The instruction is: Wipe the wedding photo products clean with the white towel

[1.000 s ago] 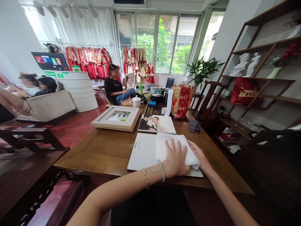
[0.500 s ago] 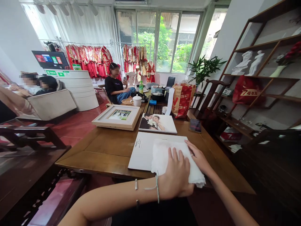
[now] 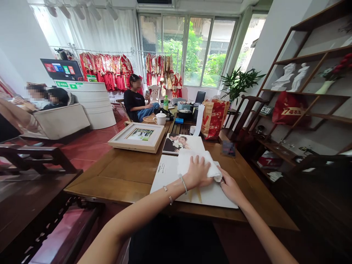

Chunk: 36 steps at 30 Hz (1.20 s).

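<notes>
A white panel [image 3: 165, 179] with small print in its far left corner lies near the table's front edge. Yellowish streaks show on its near part. My left hand [image 3: 198, 171] presses a folded white cloth [image 3: 189, 156] onto the panel's far part, fingers bent over it. My right hand [image 3: 230, 187] is closed on the panel's right edge, beside the cloth's corner; some of its fingertips are hidden. Just behind lies a photo panel [image 3: 172, 143] showing a couple, partly covered by the cloth.
On the wooden table [image 3: 118, 176], a framed picture [image 3: 137, 136] lies at left. Farther back stand a white lidded cup [image 3: 160, 118], a red paper bag [image 3: 216, 117] and a green-capped bottle [image 3: 165, 102]. A seated person [image 3: 134, 99] holds a phone. Shelves [image 3: 310, 91] rise at right.
My left hand has pushed the cloth forward to the panel's far edge, uncovering the streaked near part. My right hand stays at the right edge, slightly shifted.
</notes>
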Available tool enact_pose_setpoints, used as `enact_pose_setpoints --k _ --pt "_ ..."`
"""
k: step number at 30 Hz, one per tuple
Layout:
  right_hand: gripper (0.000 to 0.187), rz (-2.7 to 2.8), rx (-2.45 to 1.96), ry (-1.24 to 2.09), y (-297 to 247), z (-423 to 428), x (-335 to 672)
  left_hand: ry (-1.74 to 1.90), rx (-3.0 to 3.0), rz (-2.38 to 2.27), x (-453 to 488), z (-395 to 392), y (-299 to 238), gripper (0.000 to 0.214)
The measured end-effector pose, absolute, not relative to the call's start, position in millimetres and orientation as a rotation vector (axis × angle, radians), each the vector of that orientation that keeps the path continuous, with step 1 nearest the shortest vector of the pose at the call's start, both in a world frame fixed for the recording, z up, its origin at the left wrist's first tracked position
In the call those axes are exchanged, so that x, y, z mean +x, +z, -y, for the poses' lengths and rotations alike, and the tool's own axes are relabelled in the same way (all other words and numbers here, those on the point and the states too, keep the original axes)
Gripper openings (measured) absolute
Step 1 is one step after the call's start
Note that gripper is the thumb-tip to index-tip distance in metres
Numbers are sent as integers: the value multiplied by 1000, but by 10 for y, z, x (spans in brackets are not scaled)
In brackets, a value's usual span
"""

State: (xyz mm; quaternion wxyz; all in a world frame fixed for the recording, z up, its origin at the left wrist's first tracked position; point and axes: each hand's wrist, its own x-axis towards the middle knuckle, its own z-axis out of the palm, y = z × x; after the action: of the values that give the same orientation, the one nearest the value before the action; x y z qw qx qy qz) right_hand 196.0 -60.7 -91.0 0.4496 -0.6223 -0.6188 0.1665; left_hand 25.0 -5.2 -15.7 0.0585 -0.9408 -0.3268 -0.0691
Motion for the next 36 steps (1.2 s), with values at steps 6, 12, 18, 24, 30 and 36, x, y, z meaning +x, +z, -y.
enact_pose_setpoints --k 6,12,18,24,30,36 --pt "47 1622 -1491 387 -899 596 1946 -178 -2867 874 91 360 -45 59" --pt "44 1616 -1529 363 -909 501 1960 -38 -2912 669 -165 831 44 72" --pt "46 1627 -1536 378 -769 628 1881 -149 -2897 793 -87 575 105 58" --pt "46 1634 -1535 365 -818 694 1881 -187 -2865 898 106 89 30 52" --pt "42 1629 -1531 348 -848 642 1906 -180 -2882 854 10 211 1 54" --pt "40 1623 -1523 349 -801 564 1925 -67 -2980 650 -395 849 109 72"
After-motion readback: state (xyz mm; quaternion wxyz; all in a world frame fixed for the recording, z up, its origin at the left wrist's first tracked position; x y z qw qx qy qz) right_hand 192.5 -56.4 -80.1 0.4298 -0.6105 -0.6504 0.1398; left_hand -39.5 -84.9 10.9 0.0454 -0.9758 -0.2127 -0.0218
